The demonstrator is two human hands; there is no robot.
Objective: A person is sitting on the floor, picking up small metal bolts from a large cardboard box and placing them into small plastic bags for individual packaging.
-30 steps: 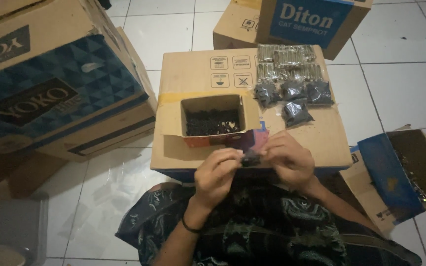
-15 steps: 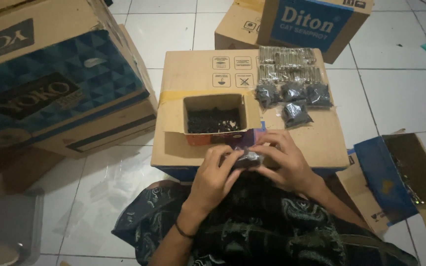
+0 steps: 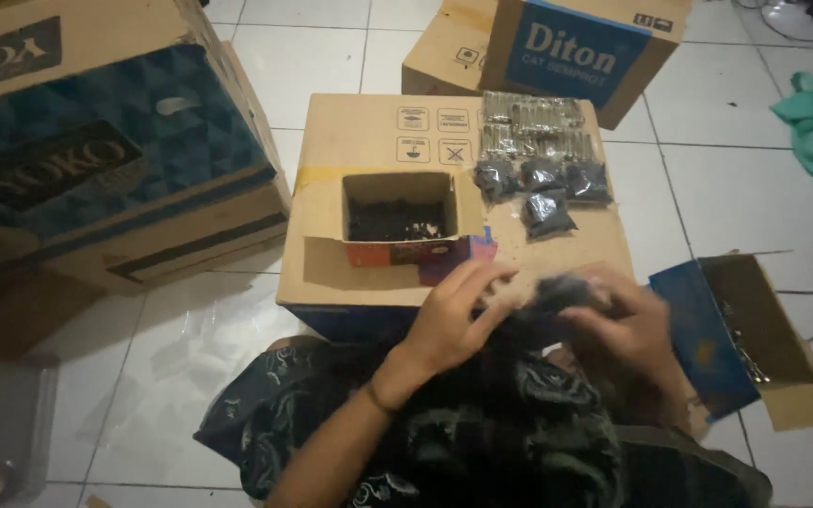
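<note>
Hands are working close together at the near edge of the cardboard box (image 3: 378,273): the left hand (image 3: 458,315) and right hand (image 3: 628,325) are pinching 1 small dark bag (image 3: 557,293), too blurry to tell how tightly. Bits could be spilling onto the lap if it is tipping. 4 filled bags (image 3: 543,188) are lying on that box, with an open little box (image 3: 399,218) beside them, on a white tiled floor (image 3: 331,47).

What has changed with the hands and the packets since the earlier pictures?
Both hands, left and right, slid from the box edge toward the lap, carrying the small dark packet; the right is blurred. The open box and packets stayed put.
</note>
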